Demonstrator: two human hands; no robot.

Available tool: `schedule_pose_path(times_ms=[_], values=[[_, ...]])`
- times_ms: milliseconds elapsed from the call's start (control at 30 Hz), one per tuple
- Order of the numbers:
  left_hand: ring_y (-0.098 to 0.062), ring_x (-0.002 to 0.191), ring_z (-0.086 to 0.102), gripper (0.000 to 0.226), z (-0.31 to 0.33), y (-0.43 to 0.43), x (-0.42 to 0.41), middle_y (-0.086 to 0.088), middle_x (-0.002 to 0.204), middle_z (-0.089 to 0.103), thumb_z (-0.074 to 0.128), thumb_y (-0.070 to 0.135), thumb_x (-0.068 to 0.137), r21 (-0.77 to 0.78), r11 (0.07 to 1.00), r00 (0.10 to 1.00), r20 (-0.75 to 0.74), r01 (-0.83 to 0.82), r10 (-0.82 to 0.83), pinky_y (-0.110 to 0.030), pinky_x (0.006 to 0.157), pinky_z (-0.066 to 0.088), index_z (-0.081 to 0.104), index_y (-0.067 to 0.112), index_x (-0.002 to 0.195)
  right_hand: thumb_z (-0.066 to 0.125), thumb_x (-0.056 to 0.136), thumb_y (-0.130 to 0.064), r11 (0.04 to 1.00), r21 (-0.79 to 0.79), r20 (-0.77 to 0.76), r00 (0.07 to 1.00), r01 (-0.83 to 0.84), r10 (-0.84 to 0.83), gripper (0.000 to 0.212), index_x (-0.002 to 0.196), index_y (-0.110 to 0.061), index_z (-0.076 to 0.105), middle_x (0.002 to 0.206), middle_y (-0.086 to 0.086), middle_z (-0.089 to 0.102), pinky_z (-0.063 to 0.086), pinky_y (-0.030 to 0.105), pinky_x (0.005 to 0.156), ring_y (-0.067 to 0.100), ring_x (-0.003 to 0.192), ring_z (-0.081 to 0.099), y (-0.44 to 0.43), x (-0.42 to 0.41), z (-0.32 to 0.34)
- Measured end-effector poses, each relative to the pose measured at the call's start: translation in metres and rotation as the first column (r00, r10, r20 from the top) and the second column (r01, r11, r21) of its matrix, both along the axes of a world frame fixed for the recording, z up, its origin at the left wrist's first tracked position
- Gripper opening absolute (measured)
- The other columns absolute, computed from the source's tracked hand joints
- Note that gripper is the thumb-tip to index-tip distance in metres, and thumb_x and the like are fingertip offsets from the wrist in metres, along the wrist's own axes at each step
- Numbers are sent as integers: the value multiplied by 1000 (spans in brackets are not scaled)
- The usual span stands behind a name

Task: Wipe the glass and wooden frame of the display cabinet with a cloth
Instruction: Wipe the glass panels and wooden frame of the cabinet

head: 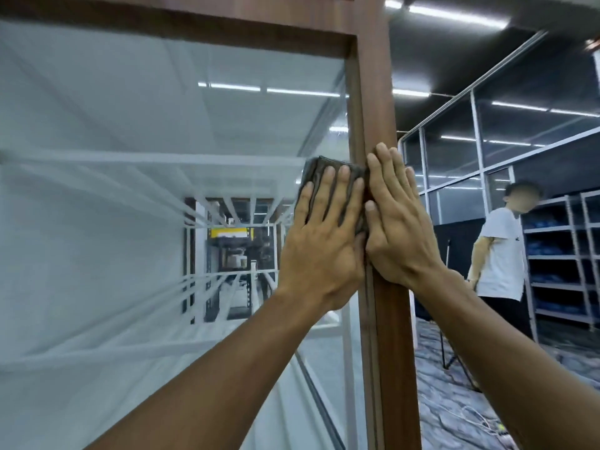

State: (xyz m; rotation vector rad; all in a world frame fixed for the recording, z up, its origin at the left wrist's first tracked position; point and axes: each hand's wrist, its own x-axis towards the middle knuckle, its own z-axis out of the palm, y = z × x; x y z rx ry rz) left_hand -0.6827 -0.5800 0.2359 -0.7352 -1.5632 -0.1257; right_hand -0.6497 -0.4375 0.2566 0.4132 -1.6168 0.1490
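Cloth (328, 167), dark and ribbed, pressed flat on glass (130, 157) under left hand (324, 235), fingers (328, 183) spread; right hand (396, 222) lies open-palmed on the wooden frame (373, 76).

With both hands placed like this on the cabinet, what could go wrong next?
1. The left hand presses the cloth flat on the glass beside the wooden frame; fingertips beyond the cloth edge may leave smears.
2. The bare right hand lies on the frame without cloth, so it may mark the wood.
3. Both hands lean on the cabinet; hard pressure might stress the pane.
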Motion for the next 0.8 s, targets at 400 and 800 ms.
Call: schedule_pose_path(times_ms=[400, 800], values=[[-27, 161, 6, 58, 171, 13, 10, -11, 172, 13, 26, 30, 110, 137, 990, 999, 28, 31, -35, -48, 131, 7, 18, 10, 164, 40, 101, -20, 985, 147, 48, 995, -92, 85, 65, 159, 3, 22, 169, 21, 15, 12, 54, 129, 33, 159, 8, 25, 6, 194], [-15, 160, 15, 53, 170, 74, 43, 0, 171, 24, 36, 18, 110, 650, 651, 832, 53, 391, -553, -42, 130, 16, 23, 17, 161, 39, 100, -21, 748, 310, 11, 789, -587, 615, 58, 148, 11, 33, 160, 25, 25, 19, 60, 125, 38, 156, 15, 54, -40, 210]])
